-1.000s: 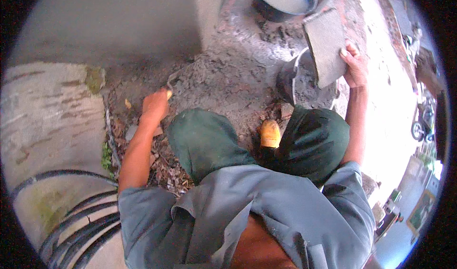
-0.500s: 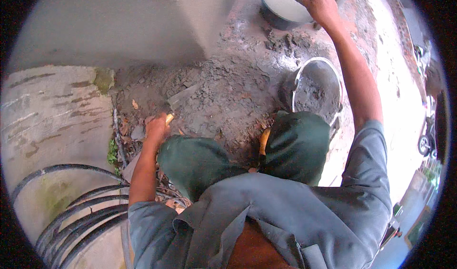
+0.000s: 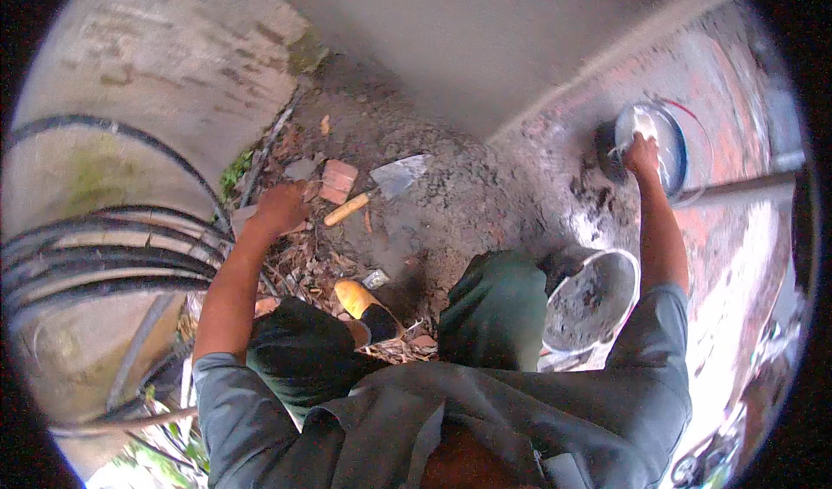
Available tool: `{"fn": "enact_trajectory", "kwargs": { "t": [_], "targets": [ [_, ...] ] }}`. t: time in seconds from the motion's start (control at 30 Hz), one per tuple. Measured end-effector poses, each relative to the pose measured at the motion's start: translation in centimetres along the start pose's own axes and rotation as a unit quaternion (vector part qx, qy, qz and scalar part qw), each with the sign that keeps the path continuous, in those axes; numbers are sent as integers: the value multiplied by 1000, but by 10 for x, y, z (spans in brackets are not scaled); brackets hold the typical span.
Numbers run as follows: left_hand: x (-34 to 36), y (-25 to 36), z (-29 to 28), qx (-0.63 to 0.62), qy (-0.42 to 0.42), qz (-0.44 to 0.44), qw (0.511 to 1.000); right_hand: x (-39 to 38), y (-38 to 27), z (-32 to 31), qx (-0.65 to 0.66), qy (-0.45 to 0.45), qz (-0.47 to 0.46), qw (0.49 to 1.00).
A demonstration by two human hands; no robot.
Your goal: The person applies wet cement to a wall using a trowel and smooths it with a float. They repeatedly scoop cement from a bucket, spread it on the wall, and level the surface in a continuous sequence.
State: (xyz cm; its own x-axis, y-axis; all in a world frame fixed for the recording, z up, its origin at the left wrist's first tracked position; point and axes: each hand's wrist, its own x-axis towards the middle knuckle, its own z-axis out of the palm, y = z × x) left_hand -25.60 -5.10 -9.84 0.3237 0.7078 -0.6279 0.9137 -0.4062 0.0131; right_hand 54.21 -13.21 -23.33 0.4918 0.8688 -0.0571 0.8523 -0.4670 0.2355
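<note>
My left hand (image 3: pixel 279 207) is low over broken rubble beside a red brick piece (image 3: pixel 337 181); its fingers are too unclear to read. Just right of it a trowel (image 3: pixel 396 174) with a yellow wooden handle lies on muddy, mortar-strewn ground. My right hand (image 3: pixel 641 155) reaches into a dark round bucket of milky water (image 3: pixel 672 151), gripping something pale that I cannot make out. Nearer me, by my right knee, stands a bucket of grey mortar (image 3: pixel 579 311).
A grey rendered wall (image 3: pixel 503 30) stands ahead, a stained concrete surface (image 3: pixel 173 30) at left with several black hoses (image 3: pixel 113 216). A long bar (image 3: pixel 745 187) sits by the water bucket. My yellow shoe (image 3: pixel 355 298) rests among dry leaves.
The view has turned. My left hand has let go of the trowel. My right hand, earlier holding a flat grey board, has moved from above the mortar bucket into the water bucket.
</note>
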Motion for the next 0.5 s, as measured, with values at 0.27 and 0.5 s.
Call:
{"fn": "enact_trajectory", "kwargs": {
  "t": [0.27,0.5],
  "targets": [
    [-38,16,47,-51,4,10,999,25,80,50,52,-36,52,997],
    [-22,42,55,-106,-1,26,994,7,43,5,218,-48,113,968]
  ]
}}
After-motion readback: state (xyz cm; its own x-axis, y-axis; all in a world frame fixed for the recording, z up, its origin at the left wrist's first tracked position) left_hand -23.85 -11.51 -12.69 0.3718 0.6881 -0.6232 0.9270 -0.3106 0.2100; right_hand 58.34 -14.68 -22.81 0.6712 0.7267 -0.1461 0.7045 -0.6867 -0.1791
